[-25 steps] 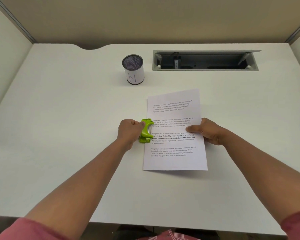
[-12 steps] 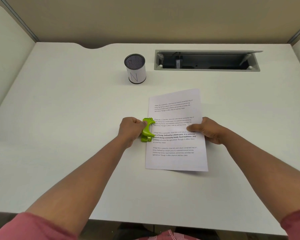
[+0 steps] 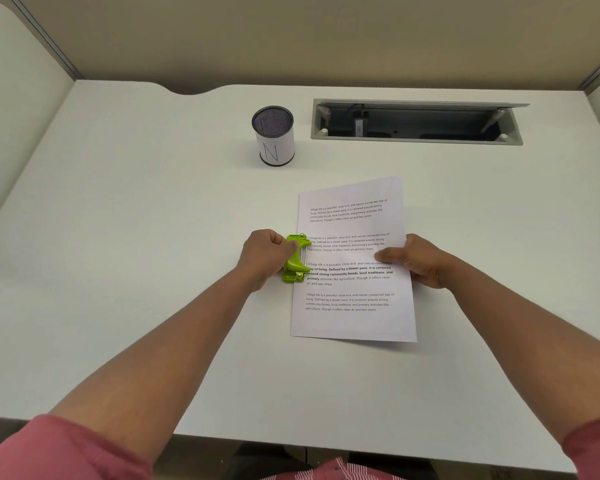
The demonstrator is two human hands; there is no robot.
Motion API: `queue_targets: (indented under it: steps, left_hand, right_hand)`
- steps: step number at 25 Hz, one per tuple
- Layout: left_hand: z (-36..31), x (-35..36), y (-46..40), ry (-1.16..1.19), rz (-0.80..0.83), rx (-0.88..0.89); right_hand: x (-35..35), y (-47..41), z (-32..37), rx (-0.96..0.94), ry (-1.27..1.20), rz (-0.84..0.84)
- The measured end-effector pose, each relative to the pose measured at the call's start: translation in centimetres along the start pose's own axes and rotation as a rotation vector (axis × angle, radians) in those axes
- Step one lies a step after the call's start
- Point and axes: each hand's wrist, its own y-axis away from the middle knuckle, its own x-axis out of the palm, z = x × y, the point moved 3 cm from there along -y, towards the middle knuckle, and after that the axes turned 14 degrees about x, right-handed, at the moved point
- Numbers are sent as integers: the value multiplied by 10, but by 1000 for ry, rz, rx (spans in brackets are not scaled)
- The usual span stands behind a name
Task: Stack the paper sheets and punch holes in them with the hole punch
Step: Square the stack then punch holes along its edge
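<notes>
Printed paper sheets (image 3: 352, 320) lie in a stack on the white desk (image 3: 136, 271), slightly right of centre. A lime green hole punch (image 3: 296, 259) sits over the middle of the stack's left edge. My left hand (image 3: 265, 256) grips the punch from the left, with the thumb on its lever. My right hand (image 3: 418, 261) holds the right edge of the stack, thumb on top of the paper and fingers curled at the edge. How many sheets are in the stack is not visible.
A mesh pen cup (image 3: 273, 136) with a white label marked N stands behind the paper to the left. An open cable tray slot (image 3: 416, 123) is cut into the desk at the back right. Partition walls enclose the desk on three sides.
Hands, punch and paper have barely moved. The view has shifted slightly.
</notes>
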Motion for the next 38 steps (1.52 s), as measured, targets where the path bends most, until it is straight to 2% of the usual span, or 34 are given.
queue_targets:
  steps: [8,13,18,20,23,38]
  left_hand:
    - [-4,-5,-4,-29,64,-46]
    - [-8,-6,-11,-232,100,-17]
    - [-11,-6,-18,-322,200,-55]
    - [-10,-4,-19,-429,244,-24]
    - [-7,-5,-19,-540,232,17]
    - [8,-5,-6,-640,166,156]
  right_hand:
    - [-2,-3,-1,2,5,-3]
    - [0,-3,-3,-6,31,-3]
    - [0,-4,-4,-25,27,-4]
    - [-1,-4,-4,-19,29,-4]
    - [-1,-5,-4,-21,48,-10]
    - [-1,-4,-4,-3,69,-31]
